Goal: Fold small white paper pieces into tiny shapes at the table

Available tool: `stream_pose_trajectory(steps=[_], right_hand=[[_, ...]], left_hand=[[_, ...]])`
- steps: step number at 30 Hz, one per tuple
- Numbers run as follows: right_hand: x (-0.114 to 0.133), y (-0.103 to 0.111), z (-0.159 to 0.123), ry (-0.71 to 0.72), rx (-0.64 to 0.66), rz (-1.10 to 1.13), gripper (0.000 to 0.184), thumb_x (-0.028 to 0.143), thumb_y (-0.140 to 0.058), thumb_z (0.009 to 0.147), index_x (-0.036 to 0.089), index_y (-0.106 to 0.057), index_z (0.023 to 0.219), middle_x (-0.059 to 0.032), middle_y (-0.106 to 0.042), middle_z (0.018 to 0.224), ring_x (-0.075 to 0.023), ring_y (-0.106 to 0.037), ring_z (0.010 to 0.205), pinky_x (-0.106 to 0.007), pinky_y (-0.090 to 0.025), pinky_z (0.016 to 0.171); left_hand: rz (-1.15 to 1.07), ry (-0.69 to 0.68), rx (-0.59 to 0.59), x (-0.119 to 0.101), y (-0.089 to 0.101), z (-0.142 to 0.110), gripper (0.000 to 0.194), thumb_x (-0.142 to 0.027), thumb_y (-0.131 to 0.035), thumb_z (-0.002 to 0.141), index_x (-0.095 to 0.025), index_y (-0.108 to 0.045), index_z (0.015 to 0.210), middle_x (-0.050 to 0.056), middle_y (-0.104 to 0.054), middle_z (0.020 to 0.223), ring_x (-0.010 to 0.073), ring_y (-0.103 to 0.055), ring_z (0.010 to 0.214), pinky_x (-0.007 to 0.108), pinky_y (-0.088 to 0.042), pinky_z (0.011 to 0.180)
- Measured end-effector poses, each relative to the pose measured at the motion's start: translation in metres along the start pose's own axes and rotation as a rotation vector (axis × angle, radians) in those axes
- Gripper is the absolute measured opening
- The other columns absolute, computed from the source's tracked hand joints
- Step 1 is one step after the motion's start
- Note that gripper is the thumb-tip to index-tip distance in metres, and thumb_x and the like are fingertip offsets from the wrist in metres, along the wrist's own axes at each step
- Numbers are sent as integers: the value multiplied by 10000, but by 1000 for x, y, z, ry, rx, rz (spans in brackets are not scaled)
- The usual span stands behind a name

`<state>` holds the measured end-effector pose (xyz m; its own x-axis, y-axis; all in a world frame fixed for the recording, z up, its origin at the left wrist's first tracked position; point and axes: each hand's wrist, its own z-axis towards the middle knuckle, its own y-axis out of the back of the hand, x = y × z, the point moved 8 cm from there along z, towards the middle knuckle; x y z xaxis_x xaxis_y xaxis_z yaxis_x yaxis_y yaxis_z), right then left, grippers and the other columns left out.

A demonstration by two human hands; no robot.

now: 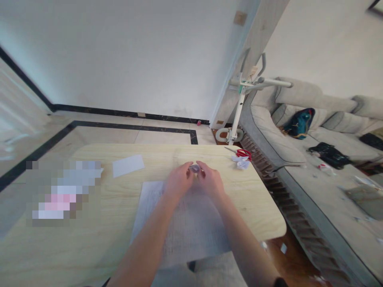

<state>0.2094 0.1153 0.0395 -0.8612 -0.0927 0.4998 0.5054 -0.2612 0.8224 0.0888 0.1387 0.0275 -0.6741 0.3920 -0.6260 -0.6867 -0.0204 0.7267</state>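
Between the fingertips of my two hands is a small folded piece of paper, whitish-grey and partly covered by the fingers. My left hand pinches it from the left, and my right hand grips its right side. Both hands are just above the far edge of a greyish mat on the wooden table. A flat white sheet of paper lies to the left of the hands. To the right are red-handled scissors beside some crumpled or folded white paper.
A pixelated patch hides something at the table's left side. Beyond the right table edge stands a grey sofa holding a dark blue bag and a black item. White exercise equipment stands behind the table, near the wall.
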Motion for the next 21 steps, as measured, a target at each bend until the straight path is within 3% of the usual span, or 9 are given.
stream_pose_trajectory(steps=[5,11,21], right_hand=[[4,0,3,-18,-36,-2,373,202,-448,843,254,-574,1190,-59,-719,875,-206,-668,731,-280,-478,652],[0,-3,2,-15,-83,52,368,194,-439,845,260,-572,1182,-47,-719,908,-188,-669,730,-272,-485,663],[-1,-7,-1,-6,-129,127,345,192,-468,827,260,-589,1143,-43,-717,948,-189,-675,762,-288,-505,701]], left_hand=[[-4,81,-45,3,3,0,364,-224,-430,872,-179,-527,1219,86,-673,1055,187,-641,891,299,-476,820],[-100,81,-56,3,-2,1,330,-187,-435,858,-162,-557,1163,91,-647,1122,192,-612,989,301,-461,871],[-263,70,-109,7,-1,2,297,-86,-447,789,-183,-602,1023,53,-679,1001,164,-621,935,286,-471,856]])
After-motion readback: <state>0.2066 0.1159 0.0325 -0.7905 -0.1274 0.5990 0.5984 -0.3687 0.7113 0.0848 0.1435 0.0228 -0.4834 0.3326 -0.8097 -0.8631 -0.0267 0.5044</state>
